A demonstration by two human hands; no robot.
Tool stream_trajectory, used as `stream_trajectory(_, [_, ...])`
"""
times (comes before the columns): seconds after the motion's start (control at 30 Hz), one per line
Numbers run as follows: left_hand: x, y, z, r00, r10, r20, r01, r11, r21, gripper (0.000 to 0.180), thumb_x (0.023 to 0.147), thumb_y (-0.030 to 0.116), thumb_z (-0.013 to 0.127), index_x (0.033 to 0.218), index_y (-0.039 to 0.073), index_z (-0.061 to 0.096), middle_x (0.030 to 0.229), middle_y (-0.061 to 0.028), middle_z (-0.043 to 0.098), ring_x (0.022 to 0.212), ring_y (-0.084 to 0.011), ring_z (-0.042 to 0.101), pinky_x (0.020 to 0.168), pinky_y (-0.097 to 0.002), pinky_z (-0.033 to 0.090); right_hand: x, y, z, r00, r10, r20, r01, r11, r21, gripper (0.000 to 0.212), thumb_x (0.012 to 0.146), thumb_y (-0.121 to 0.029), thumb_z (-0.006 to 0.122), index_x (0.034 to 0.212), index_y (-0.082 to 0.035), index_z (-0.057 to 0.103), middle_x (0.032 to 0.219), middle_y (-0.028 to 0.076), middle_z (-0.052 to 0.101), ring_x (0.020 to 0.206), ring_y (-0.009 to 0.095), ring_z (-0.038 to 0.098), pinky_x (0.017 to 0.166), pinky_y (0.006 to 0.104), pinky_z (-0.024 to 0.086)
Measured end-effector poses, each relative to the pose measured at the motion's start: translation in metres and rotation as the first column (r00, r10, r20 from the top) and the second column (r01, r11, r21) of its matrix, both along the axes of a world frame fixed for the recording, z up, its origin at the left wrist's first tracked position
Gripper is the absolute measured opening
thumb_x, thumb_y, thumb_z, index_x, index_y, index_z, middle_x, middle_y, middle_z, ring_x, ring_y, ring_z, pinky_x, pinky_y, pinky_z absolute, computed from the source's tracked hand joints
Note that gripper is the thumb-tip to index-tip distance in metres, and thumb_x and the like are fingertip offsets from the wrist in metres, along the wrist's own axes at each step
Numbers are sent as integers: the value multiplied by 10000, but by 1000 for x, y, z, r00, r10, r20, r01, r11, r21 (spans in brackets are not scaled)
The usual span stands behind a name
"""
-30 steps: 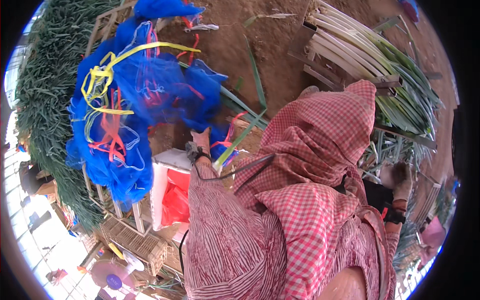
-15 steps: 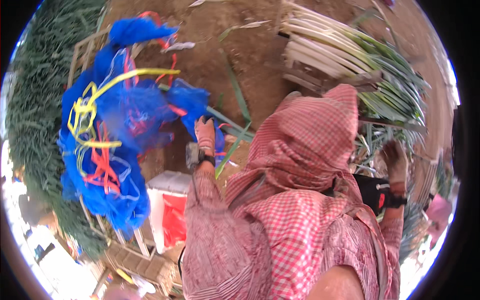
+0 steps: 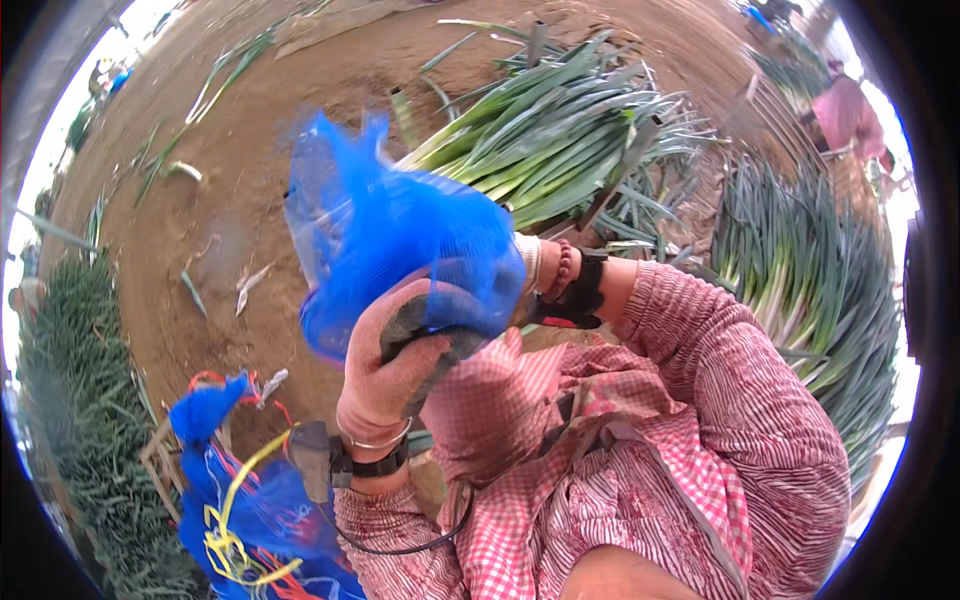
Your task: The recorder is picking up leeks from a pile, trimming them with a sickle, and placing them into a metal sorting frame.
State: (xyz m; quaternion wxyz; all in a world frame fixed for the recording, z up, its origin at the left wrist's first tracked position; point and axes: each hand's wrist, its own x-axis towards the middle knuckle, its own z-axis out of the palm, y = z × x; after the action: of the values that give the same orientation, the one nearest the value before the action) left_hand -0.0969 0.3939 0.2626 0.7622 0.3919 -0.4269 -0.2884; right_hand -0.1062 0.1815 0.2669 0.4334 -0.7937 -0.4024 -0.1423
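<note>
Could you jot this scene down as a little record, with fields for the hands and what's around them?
Left hand: gloved, curled on blue mesh
Right hand: mostly hidden by the mesh; grip unclear
Ahead: long-leaved leeks, pale ends leftward
Far right: more leeks
Far left: dark green heap
Lower left: blue mesh pile, yellow strap
Ground: brown soil

A rough produce-packing site.
Green onions (image 3: 560,140) lie heaped around a bare dirt floor (image 3: 220,265), with blue netting (image 3: 410,240) and yellow ties (image 3: 228,548) about and a person in pink (image 3: 850,112) at far right.
</note>
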Motion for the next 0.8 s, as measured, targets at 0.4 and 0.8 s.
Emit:
stream_trajectory(0.4, [177,-134,-165,697,558,450,-709,630,317,405,999,122,500,1383,-3,528,1428,-227,501,1379,-331,421,1132,-375,369,-23,-373,86,83,-994,74,852,32,-522,429,890,-265,696,1252,-51,613,1134,158,664,1084,224,642,900,376,519])
stream_trajectory(0.8, [209,-200,-308,460,-326,826,-855,90,511,589,993,476,450,1498,172,445,1589,-199,331,1440,-420,342,1181,-564,241,36,-369,-205,191,-981,19,449,70,-891,334,844,-279,623,1123,-107,692,1145,174,672,1114,350,628,951,427,503])
